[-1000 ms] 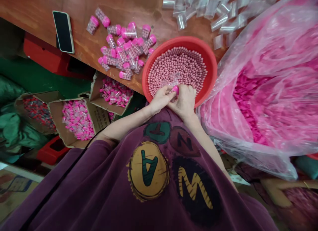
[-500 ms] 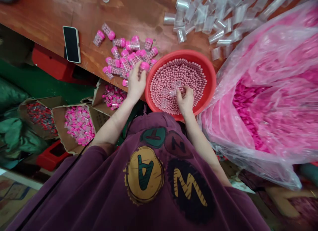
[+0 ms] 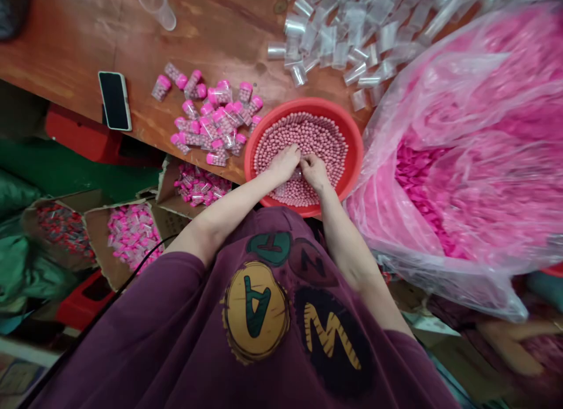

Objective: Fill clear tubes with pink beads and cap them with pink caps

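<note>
A red basin [image 3: 358,148] full of small pink beads [image 3: 323,130] sits at the table's near edge. Both hands are inside it, close together over the beads. My left hand [image 3: 285,163] reaches in from the left with its fingers curled down; what they hold, if anything, is hidden. Beside it, my right hand [image 3: 315,172] has thumb and fingers pinched at a clear plastic tube [image 3: 298,173], mostly covered by the hands. To the left of the basin lies a heap of bead-filled tubes with pink caps [image 3: 224,119].
Empty clear tubes [image 3: 347,37] are spread at the back right. A large plastic bag of pink caps [image 3: 417,169] stands right of the basin. A phone [image 3: 115,101] and a clear scoop [image 3: 166,16] lie on the left. Below are cartons of filled tubes [image 3: 134,236]. Another person's arm [image 3: 510,344] shows lower right.
My left hand has let go of a pink-capped tube at the heap and moved right into the basin. My right hand stays over the beads, its fingers now near the left hand's. The view has shifted.
</note>
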Motion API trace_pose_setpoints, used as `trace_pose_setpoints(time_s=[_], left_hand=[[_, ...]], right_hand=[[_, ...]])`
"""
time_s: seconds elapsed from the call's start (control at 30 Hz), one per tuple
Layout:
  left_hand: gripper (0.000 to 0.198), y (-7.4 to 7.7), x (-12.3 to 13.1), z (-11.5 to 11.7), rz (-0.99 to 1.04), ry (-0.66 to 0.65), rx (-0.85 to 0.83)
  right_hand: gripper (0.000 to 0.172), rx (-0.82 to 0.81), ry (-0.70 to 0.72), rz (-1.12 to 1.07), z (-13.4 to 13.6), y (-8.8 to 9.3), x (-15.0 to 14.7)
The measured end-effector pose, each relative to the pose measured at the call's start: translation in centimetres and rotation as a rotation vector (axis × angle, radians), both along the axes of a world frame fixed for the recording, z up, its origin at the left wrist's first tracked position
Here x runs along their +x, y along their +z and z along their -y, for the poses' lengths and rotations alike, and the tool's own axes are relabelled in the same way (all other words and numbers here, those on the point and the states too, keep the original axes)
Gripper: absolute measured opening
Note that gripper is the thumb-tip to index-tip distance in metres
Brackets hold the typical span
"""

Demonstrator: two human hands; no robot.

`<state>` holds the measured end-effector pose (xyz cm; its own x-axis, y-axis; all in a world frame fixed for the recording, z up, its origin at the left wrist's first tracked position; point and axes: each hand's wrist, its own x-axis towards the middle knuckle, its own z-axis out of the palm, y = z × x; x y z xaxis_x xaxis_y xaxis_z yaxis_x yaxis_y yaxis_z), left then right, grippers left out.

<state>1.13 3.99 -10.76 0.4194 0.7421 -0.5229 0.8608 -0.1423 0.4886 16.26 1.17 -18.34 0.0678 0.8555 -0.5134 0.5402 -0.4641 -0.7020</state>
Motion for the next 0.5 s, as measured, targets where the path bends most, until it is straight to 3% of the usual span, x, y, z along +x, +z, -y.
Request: trace_pose_setpoints(time_s=[0.13, 0.27, 0.37, 0.5], left_hand=[[0.052, 0.5, 0.0, -1.4, -0.133, -0.079, 0.006], [0.056, 0.1, 1.3, -1.8, -0.232, -0.086, 0.032], [0.059, -0.9, 3.3, -1.4, -0.199, -0.069, 0.033], [0.050, -2.4, 4.9, -0.8, -0.054, -0.003, 0.039]], right_hand=[[0.014, 0.052, -0.047, 0.002, 0.7, 0.6, -0.5], [0.024, 0.243, -0.013, 0.013, 2.6, 2.7, 0.3], [0.029, 0.359, -0.077, 0.083, 4.0, 5.6, 3.8], [0.031, 0.435, -0.171, 0.245, 4.8, 10.1, 11.6]])
